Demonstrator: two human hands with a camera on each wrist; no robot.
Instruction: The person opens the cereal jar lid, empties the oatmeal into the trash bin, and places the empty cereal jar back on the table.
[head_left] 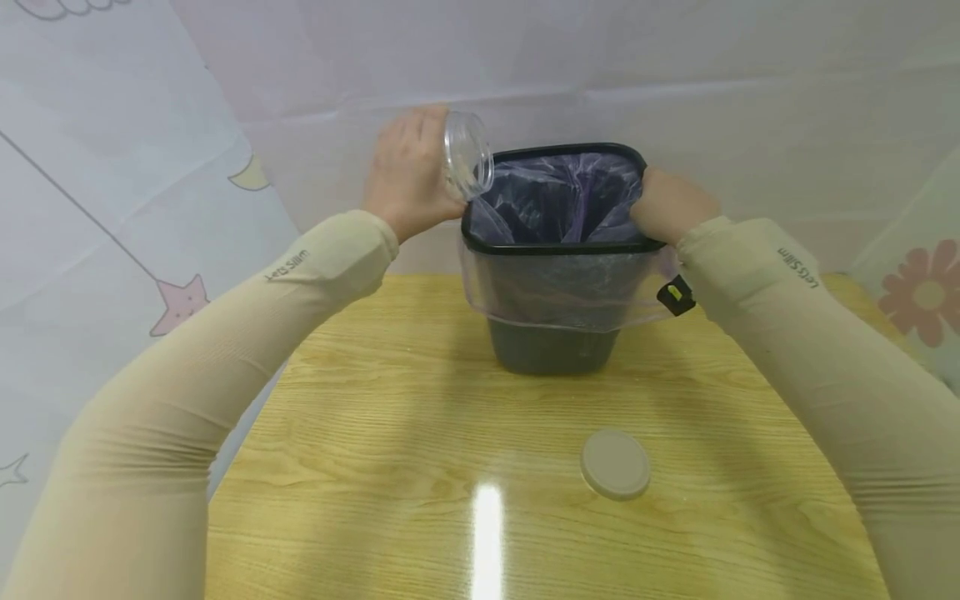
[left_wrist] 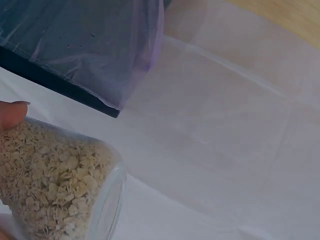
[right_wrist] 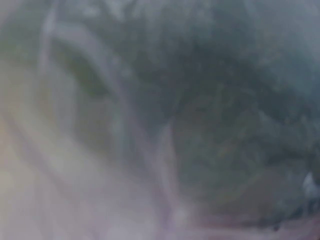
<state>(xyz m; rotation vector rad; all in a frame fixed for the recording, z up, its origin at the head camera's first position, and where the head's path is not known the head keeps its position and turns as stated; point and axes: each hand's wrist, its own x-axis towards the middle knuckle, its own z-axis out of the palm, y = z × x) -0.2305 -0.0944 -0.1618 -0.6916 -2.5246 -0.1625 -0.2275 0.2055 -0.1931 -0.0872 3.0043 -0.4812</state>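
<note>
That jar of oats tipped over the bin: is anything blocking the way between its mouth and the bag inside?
Nothing visible does. The left hand holds the jar tilted, its open mouth at the bin rim, over the open liner bag. Its lid lies apart on the table. The right hand grips the far rim, aside.

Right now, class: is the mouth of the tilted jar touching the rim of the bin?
Apart. The left wrist view shows the jar, filled with oat flakes, with pale backdrop visible between its mouth and the bin rim.
</note>
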